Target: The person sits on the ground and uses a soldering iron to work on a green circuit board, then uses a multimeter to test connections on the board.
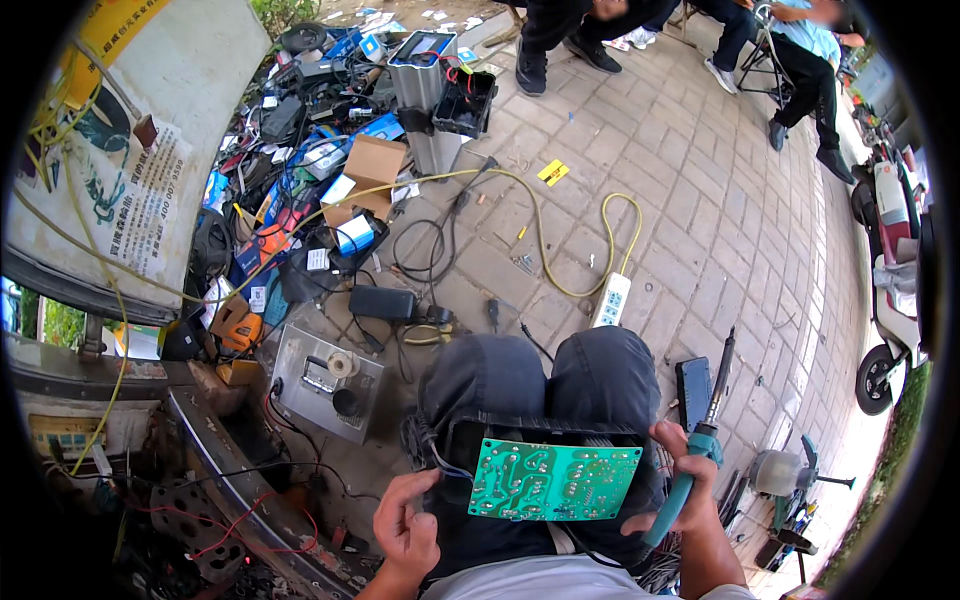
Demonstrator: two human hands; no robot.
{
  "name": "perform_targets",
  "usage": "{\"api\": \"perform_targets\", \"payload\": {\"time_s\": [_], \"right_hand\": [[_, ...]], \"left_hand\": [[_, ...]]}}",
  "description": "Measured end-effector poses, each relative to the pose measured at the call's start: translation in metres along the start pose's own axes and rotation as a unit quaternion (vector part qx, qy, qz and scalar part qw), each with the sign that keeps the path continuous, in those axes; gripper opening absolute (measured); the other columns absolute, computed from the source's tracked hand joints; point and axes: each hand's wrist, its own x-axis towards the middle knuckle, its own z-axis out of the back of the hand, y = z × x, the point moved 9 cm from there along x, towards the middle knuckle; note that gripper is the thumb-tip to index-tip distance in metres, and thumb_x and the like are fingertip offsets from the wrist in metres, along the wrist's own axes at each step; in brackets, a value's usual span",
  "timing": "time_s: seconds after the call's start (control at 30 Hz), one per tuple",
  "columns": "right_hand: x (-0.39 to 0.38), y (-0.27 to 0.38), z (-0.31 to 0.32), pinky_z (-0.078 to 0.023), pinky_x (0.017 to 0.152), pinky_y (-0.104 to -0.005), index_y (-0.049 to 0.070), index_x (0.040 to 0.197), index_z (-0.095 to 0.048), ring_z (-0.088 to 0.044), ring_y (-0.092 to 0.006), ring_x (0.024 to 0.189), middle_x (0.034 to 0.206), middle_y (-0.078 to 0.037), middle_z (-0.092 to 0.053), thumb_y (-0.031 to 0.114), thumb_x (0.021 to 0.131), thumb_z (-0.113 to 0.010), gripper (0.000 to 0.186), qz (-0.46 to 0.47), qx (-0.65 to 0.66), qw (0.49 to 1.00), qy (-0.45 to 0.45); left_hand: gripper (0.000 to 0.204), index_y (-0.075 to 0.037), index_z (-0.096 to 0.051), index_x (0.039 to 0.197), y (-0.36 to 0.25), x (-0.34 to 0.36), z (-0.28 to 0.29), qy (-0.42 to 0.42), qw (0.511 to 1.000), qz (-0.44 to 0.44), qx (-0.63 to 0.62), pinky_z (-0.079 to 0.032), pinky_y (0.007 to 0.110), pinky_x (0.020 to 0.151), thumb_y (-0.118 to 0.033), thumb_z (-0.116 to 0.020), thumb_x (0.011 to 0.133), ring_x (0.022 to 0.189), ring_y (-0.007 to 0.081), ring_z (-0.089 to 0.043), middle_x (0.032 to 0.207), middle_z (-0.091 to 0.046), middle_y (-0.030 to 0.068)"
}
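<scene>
A green circuit board (553, 479) lies solder side up in a black case (470, 435) on my lap. My right hand (683, 478) is shut on a soldering iron with a teal handle (690, 470), its tip pointing up and away from the board. At the board's left edge, my left hand (405, 522) has its fingers pinched together; whether it holds something thin I cannot tell. Dark wires run from the case's left side.
A grey metal box (325, 383) stands to my left. A white power strip (611, 299) with a yellow cable lies ahead on the paved ground. A heap of tools, boxes and chargers (320, 150) fills the far left. People sit at the top. Scooters are parked right.
</scene>
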Motion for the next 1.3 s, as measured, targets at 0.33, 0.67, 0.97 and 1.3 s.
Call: {"api": "perform_targets", "payload": {"time_s": [0.33, 0.67, 0.97, 1.3], "right_hand": [[0.023, 0.027, 0.019, -0.025, 0.104, -0.0508, 0.017, 0.126, -0.021, -0.043, -0.0380, 0.120, 0.131, -0.029, -0.041, 0.051, 0.067, -0.073, 0.086, 0.012, -0.034, 0.995, -0.097], [0.098, 0.100, -0.077, -0.023, 0.105, -0.0536, 0.016, 0.143, -0.013, -0.032, -0.0407, 0.130, 0.143, -0.028, -0.023, 0.028, 0.091, -0.046, 0.063, -0.018, -0.088, 0.986, 0.138], [0.109, 0.137, -0.147, -0.023, 0.103, -0.0554, 0.015, 0.132, -0.036, -0.044, -0.0423, 0.120, 0.132, -0.029, -0.041, -0.005, 0.069, -0.060, 0.071, 0.168, -0.140, 0.920, 0.325], [0.086, 0.100, -0.045, -0.033, 0.101, -0.0444, -0.006, 0.138, -0.023, -0.050, -0.0331, 0.114, 0.119, -0.024, -0.053, 0.012, 0.090, -0.044, 0.056, 0.014, 0.000, 1.000, 0.028]], "left_hand": [[0.037, 0.008, -0.058, 0.095, 0.007, -0.010, 0.008, 0.012, 1.000, 0.012, 0.010, -0.045, 0.033, 0.072, -0.028, -0.053, 0.088, 0.079, 0.0246, -0.057, 0.088, -0.063, 0.0190], [0.051, 0.005, -0.044, 0.127, -0.058, -0.008, -0.055, 0.354, 0.879, 0.092, -0.305, -0.046, 0.035, 0.084, -0.022, -0.060, 0.086, 0.095, 0.0243, -0.058, 0.108, -0.059, 0.0162], [0.042, 0.001, -0.040, 0.130, -0.021, -0.050, -0.030, 0.340, 0.792, 0.330, -0.384, -0.044, 0.023, 0.065, -0.020, -0.050, 0.094, 0.069, 0.0084, -0.051, 0.087, -0.058, 0.0064], [0.035, 0.000, -0.046, 0.120, 0.020, -0.037, 0.074, 0.028, 0.893, 0.257, -0.369, -0.041, 0.025, 0.057, -0.024, -0.048, 0.094, 0.062, 0.0137, -0.050, 0.080, -0.055, 0.0090]]}}
